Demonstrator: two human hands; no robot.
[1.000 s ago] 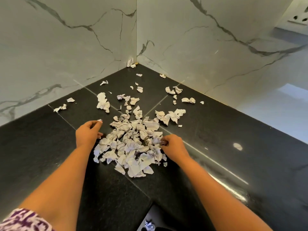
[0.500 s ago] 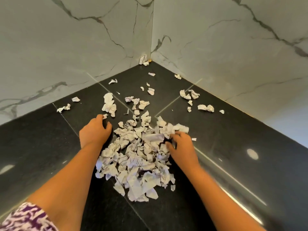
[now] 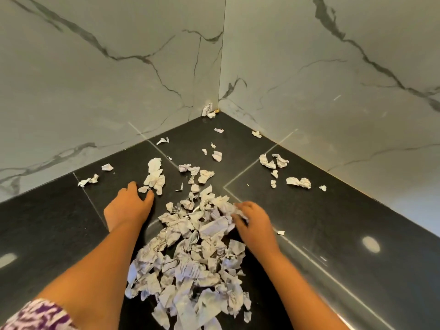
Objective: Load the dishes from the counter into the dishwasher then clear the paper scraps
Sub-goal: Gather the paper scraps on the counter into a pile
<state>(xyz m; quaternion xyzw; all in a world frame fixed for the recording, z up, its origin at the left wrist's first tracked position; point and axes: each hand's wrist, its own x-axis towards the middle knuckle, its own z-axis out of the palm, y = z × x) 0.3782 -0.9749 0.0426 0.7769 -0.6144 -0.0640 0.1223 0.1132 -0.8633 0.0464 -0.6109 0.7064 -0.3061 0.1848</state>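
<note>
A heap of crumpled, torn paper scraps [image 3: 190,258] with print on them lies on the black stone counter [image 3: 345,222], between my forearms. My left hand [image 3: 129,206] rests flat on the counter at the heap's upper left. Its fingertips touch a small scrap [image 3: 143,189] next to a larger crumpled piece [image 3: 155,175]. My right hand [image 3: 254,222] is at the heap's upper right edge, slightly blurred, with its fingers curled over scraps there. No dishes or dishwasher are in view.
Loose scraps are scattered farther back: a pair at the left [image 3: 88,181], several at the right [image 3: 298,182], and one wedged in the corner [image 3: 208,110]. Grey-veined marble walls [image 3: 119,79] close off the counter on both far sides.
Both hands have moved farther along the heap toward the corner. The left hand has reached the scrap beside the large crumpled piece. The heap now stretches toward me.
</note>
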